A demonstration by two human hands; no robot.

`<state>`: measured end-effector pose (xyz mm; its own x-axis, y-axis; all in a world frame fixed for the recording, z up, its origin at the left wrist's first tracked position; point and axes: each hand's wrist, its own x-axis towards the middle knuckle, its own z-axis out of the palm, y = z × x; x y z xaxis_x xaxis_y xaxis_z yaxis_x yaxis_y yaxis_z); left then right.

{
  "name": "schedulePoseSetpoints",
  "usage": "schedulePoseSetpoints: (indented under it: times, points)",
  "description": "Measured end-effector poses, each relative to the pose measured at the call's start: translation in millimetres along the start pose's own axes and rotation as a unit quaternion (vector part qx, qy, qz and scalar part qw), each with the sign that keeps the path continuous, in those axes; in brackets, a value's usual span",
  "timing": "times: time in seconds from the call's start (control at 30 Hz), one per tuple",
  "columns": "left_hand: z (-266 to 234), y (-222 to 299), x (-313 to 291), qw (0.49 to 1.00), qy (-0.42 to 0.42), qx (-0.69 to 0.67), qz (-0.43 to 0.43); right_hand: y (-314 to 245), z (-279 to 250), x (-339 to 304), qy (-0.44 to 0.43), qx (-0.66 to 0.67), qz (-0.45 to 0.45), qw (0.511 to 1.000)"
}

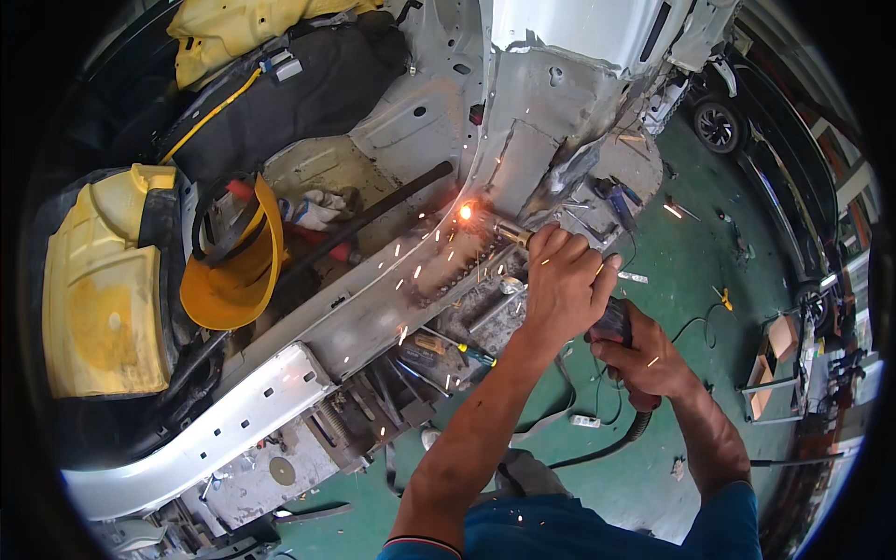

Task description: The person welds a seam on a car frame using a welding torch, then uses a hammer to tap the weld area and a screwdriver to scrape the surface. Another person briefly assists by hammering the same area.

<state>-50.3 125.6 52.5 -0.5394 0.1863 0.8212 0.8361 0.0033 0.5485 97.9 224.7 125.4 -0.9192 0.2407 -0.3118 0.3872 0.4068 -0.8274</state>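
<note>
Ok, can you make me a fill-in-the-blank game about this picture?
1. Counting the left hand and the right hand, the number of hands holding the tool is ____.
2. Tiny glowing ____ are scattered around the bright orange spot on the metal.
3. The colour of the floor is ____.
4. The colour of the person's shirt is ____.

Missing words: two; sparks; green; blue.

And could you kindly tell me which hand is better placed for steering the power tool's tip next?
Left, I think: the left hand grips the power tool towards its front, nearer the glowing spot, whereas the right hand holds it farther back.
</note>
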Motion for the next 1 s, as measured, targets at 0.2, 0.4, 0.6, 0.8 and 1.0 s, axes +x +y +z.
schedulePoseSetpoints:
  times: [0.2, 0.4, 0.6, 0.8, 1.0]
  points:
    - [2.7, -2.1, 0.7, 1.000, -0.006, 0.002, 0.007, -0.1, -3.0, 0.8, -0.007, 0.016, 0.015, 1.000]
    - [2.2, -1.4, 0.4, 1.000, 0.004, -0.012, 0.004, -1.2, 1.5, 1.9, 0.002, 0.010, 0.020, 1.000]
    - [-0.2, -3.9, -1.8, 1.000, 0.011, -0.026, 0.008, -1.8, 7.0, -1.5, 0.015, -0.001, 0.026, 1.000]
    - [5.7, -4.2, -2.3, 0.999, 0.029, -0.028, 0.000, 1.9, 2.7, 1.9, 0.014, 0.001, 0.028, 1.000]
    - [11.3, -4.9, -2.2, 1.000, 0.021, -0.016, -0.011, 6.3, -2.2, 5.8, -0.001, 0.031, 0.039, 0.999]
